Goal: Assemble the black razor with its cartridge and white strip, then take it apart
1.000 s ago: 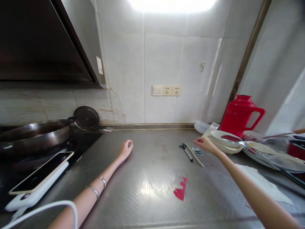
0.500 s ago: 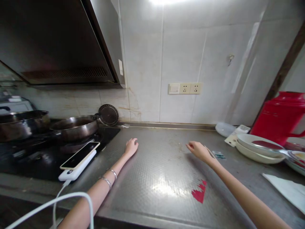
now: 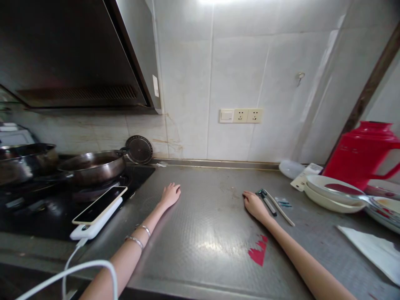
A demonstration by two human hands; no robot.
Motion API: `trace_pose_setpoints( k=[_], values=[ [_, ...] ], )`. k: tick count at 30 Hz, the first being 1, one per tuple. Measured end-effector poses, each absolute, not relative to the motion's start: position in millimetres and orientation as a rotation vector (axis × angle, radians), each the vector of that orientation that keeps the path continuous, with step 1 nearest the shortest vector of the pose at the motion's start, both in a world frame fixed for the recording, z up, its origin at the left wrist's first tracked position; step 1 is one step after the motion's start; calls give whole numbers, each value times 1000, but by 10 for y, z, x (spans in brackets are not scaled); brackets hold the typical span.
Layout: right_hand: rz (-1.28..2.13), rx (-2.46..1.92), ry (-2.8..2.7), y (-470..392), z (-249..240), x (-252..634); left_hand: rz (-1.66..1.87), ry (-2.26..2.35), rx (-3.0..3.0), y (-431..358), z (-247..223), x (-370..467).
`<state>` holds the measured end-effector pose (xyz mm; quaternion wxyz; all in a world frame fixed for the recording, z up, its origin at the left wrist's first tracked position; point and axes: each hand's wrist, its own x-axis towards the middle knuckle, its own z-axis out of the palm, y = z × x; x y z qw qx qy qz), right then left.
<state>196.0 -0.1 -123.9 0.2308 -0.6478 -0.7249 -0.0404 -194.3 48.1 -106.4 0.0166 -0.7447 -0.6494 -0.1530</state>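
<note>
My left hand (image 3: 171, 194) rests palm down on the metal counter (image 3: 206, 208), its fingers loosely spread and holding nothing. Two metal bangles (image 3: 137, 237) circle that forearm. My right hand (image 3: 254, 206) also lies palm down on the counter, fingers slightly bent, with nothing seen in it. Close beside its outer edge is a slim dark-and-grey tool with a short crosswise head (image 3: 268, 203), perhaps a razor. A thin pale stick (image 3: 280, 209) lies alongside. Nearer me, a torn red patch (image 3: 258, 251) shows on the counter, by my right forearm.
On the left, a phone (image 3: 100, 205) lies on a white power bank (image 3: 96, 223) with a cable, by the hob and its pans (image 3: 95, 168). At right are small teal pieces (image 3: 283, 203), stacked bowls (image 3: 333, 200), a red jug (image 3: 359, 156) and white paper (image 3: 370, 250).
My right hand has come down flatter onto the counter, and the slim tool and pale stick now show beside it. My left hand stays nearly still. The view has shifted slightly.
</note>
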Motion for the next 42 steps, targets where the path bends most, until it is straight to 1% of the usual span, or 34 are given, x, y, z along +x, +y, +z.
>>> trace_pose_setpoints(
  k=[18, 29, 34, 38, 42],
  values=[
    [-130, -1730, -2071, 10, -1272, 2012, -389, -1958, -2340, 464, -1073, -1981],
    [-22, -1740, -2002, -41, -1216, 1969, -347, -1991, -2332, 431, -1007, -1956],
    [-48, -1736, -1949, -80, -1034, 2013, -357, -1991, -2344, 421, -987, -1950],
    [-48, -1909, -1714, -146, -761, 2269, -387, -2001, -2346, 446, -1002, -1955],
    [-50, -2065, -1642, -305, -591, 2581, -388, -1984, -2336, 475, -1024, -1969]
  ],
)
